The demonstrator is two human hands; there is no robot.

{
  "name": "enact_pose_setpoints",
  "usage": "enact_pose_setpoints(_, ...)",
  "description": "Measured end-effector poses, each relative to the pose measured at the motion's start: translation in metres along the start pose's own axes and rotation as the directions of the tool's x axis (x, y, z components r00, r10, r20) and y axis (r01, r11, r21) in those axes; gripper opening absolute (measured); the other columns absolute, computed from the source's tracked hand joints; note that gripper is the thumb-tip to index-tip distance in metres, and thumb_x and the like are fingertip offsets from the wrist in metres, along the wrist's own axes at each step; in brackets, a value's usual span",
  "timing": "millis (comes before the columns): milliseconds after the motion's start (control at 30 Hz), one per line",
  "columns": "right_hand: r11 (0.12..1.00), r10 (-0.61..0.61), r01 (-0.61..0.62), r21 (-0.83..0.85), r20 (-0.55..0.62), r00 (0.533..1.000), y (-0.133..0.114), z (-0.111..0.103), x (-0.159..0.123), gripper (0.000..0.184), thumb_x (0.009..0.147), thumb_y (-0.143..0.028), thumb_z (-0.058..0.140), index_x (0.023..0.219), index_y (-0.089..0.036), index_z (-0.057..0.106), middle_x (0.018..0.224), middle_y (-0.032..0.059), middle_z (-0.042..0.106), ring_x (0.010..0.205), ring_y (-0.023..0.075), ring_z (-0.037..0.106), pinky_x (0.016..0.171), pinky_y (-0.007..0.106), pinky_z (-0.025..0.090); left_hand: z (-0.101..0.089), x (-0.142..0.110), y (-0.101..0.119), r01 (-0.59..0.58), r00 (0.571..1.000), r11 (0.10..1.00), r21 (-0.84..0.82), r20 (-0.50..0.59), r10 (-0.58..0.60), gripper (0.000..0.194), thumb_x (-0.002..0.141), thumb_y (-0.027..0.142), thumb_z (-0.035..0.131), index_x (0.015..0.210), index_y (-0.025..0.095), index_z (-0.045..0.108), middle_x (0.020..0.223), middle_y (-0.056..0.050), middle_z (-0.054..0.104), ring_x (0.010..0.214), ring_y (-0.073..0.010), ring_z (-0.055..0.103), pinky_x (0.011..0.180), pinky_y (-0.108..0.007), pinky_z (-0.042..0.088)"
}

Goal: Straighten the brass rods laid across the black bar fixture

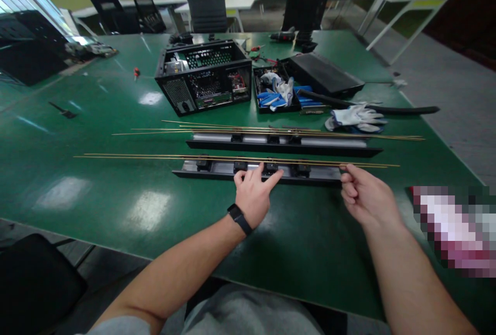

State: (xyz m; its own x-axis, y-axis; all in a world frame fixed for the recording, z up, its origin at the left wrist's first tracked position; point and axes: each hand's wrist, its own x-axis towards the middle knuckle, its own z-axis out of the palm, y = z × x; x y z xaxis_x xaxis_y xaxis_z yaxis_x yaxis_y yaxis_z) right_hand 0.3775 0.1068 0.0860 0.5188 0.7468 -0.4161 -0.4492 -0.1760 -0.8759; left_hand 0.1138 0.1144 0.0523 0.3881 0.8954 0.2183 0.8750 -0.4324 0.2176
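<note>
Two long black rails lie side by side on the green table (116,206). Thin brass rods (155,157) rest along the near rail (217,170), and more brass rods (349,135) lie along the far rail (282,145). My left hand (253,193), with a black watch on the wrist, rests on the middle of the near rail with its fingers spread over the black clips. My right hand (362,195) is curled at the rail's right end, fingers pinched on the tips of the rods there.
Behind the rails stand an open black computer case (203,74), a black tray with blue and white gloves (277,92), a flat black panel (325,74) and a pair of white gloves (356,118). A black hose (406,109) lies at the right. Office chairs line the far side.
</note>
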Motion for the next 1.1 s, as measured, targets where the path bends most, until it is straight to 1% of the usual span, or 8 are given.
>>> enact_pose_setpoints(133, 0.998, -0.042, 0.045, -0.045, 0.07, 0.997, 0.007, 0.005, -0.004, 0.026, 0.087, -0.034, 0.089, 0.092, -0.015, 0.072, 0.068, -0.0025, 0.059, 0.039, 0.0033, 0.034, 0.029, 0.016, 0.025, 0.0, 0.001, 0.001, 0.002, 1.0, 1.0, 0.0, -0.004, -0.002, 0.065, 0.105, 0.01, 0.049, 0.155, 0.047, 0.066, 0.166, -0.014, 0.061, 0.127, -0.0305, 0.066, 0.108, -0.054, 0.041)
enact_pose_setpoints(200, 0.997, -0.03, 0.038, -0.074, 0.107, 0.994, 0.01, 0.008, -0.006, 0.029, 0.085, -0.036, 0.09, 0.094, -0.014, 0.074, 0.069, -0.0009, 0.061, 0.039, 0.0036, 0.035, 0.029, 0.016, 0.025, 0.001, 0.001, 0.001, -0.002, 1.0, 1.0, 0.001, -0.006, 0.002, 0.065, 0.105, 0.01, 0.049, 0.156, 0.047, 0.066, 0.166, -0.014, 0.06, 0.128, -0.0307, 0.066, 0.108, -0.054, 0.041)
enact_pose_setpoints(300, 0.997, -0.009, 0.016, -0.071, 0.1, 0.995, 0.01, 0.008, -0.007, 0.032, 0.083, -0.037, 0.092, 0.096, -0.014, 0.074, 0.071, 0.0001, 0.063, 0.039, 0.004, 0.036, 0.029, 0.016, 0.025, 0.001, 0.001, 0.001, -0.006, 1.0, 1.0, -0.002, -0.003, 0.006, 0.064, 0.105, 0.011, 0.049, 0.156, 0.046, 0.065, 0.166, -0.015, 0.06, 0.13, -0.0314, 0.065, 0.109, -0.055, 0.041)
enact_pose_setpoints(433, 0.999, -0.016, 0.018, -0.031, 0.081, 0.997, 0.006, 0.006, -0.004, 0.033, 0.078, -0.034, 0.096, 0.091, -0.016, 0.071, 0.069, -0.0025, 0.06, 0.041, 0.0029, 0.035, 0.03, 0.015, 0.024, 0.001, 0.001, 0.001, -0.007, 1.0, 1.0, -0.005, -0.002, 0.007, 0.064, 0.104, 0.011, 0.05, 0.156, 0.046, 0.066, 0.167, -0.015, 0.06, 0.129, -0.031, 0.065, 0.11, -0.056, 0.041)
enact_pose_setpoints(600, 0.997, -0.003, 0.015, -0.08, 0.144, 0.99, 0.01, 0.013, -0.007, 0.041, 0.073, -0.041, 0.1, 0.091, -0.016, 0.073, 0.069, -0.0023, 0.061, 0.041, 0.0034, 0.035, 0.029, 0.016, 0.026, 0.0, 0.001, 0.002, -0.002, 1.0, 1.0, 0.004, 0.003, 0.001, 0.066, 0.104, 0.009, 0.049, 0.156, 0.047, 0.065, 0.166, -0.015, 0.06, 0.128, -0.0304, 0.066, 0.109, -0.055, 0.042)
enact_pose_setpoints(700, 0.996, 0.014, 0.0, -0.085, 0.16, 0.987, 0.012, 0.016, -0.009, 0.041, 0.075, -0.042, 0.099, 0.094, -0.015, 0.074, 0.07, -0.0016, 0.062, 0.041, 0.0028, 0.034, 0.029, 0.015, 0.026, -0.001, 0.001, 0.002, 0.001, 1.0, 1.0, 0.007, 0.008, -0.001, 0.067, 0.104, 0.009, 0.049, 0.157, 0.047, 0.065, 0.166, -0.015, 0.06, 0.129, -0.0303, 0.066, 0.11, -0.055, 0.042)
enact_pose_setpoints(900, 0.997, 0.007, 0.007, -0.079, 0.169, 0.986, 0.009, 0.012, -0.009, 0.032, 0.083, -0.038, 0.093, 0.094, -0.016, 0.073, 0.071, -0.0018, 0.06, 0.041, 0.0028, 0.035, 0.03, 0.014, 0.027, 0.0, 0.0, 0.001, -0.005, 1.0, 1.0, -0.006, -0.002, 0.005, 0.066, 0.104, 0.01, 0.048, 0.157, 0.046, 0.065, 0.166, -0.015, 0.061, 0.131, -0.0302, 0.065, 0.111, -0.054, 0.041)
enact_pose_setpoints(1100, 0.997, -0.002, 0.016, -0.078, 0.175, 0.985, 0.01, 0.009, -0.007, 0.035, 0.082, -0.039, 0.094, 0.097, -0.015, 0.073, 0.071, -0.0017, 0.06, 0.041, 0.0031, 0.036, 0.03, 0.015, 0.026, -0.001, 0.0, 0.002, 0.008, 1.0, 1.0, -0.019, 0.008, -0.008, 0.066, 0.104, 0.01, 0.049, 0.156, 0.046, 0.065, 0.167, -0.014, 0.06, 0.133, -0.0299, 0.064, 0.117, -0.055, 0.038)
